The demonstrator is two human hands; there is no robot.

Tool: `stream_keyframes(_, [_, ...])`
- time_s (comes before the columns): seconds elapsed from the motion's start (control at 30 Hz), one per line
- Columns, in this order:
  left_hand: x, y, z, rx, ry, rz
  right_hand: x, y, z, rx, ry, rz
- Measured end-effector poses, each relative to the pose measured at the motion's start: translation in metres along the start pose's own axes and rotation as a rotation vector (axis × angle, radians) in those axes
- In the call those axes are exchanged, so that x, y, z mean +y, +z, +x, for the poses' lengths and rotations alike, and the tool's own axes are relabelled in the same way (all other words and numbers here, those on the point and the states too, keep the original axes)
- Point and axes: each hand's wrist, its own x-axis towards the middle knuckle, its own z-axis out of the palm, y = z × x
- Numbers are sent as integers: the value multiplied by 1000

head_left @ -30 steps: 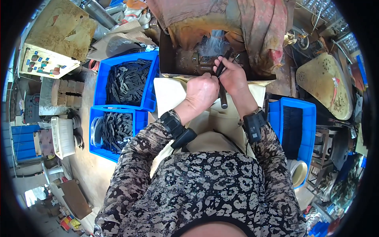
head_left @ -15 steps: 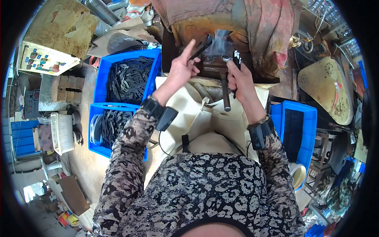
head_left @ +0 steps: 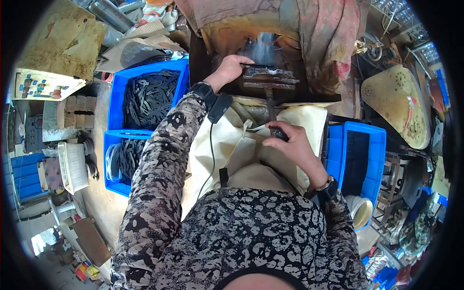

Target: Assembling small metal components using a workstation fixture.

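My left hand (head_left: 229,71) is closed on one end of a thin dark flat strip (head_left: 257,65). The strip lies along the far side of a rusty, wet metal holder (head_left: 271,77), in front of a spray of water (head_left: 264,46). From the holder a metal rod (head_left: 270,102) runs back toward my body. My right hand (head_left: 296,146) is closed around the rod's near end, thumb and forefinger on either side of its dark tip. My right palm and the other fingers are partly hidden.
Blue crates (head_left: 110,108) of dark flat metal pieces stand at the left; another blue crate (head_left: 378,154) with a dark stack is at the right. Stained cloth (head_left: 328,43) hangs over the machine. Cream sheeting (head_left: 212,150) covers my lap. A control box (head_left: 46,86) sits far left.
My right hand has come down from the holder to the rod's near end, and the dark piece it held no longer shows. My left hand has brought its strip right, against the holder.
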Motion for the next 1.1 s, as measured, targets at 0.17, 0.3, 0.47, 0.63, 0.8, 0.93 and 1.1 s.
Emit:
stream_keyframes(0.17, [4,-6,-1,-57,27,-50,2,6,-7,63,0,21])
stream_keyframes(0.3, [8,-7,-6,-84,149,397,0,8,-8,71,3,-8])
stream_keyframes(0.47, [8,-8,0,-126,190,505,-5,11,-9,103,-6,-49])
stream_keyframes(0.63, [11,-10,1,-139,261,674,-1,16,-8,185,-95,-209])
stream_keyframes(0.8, [19,-21,-11,-106,285,730,6,25,-7,257,-222,-312])
stream_keyframes(0.93, [39,-30,-25,-25,315,776,3,19,-2,238,-228,-320])
stream_keyframes(1.1, [39,-45,-56,437,342,582,-38,-8,53,451,-237,-233])
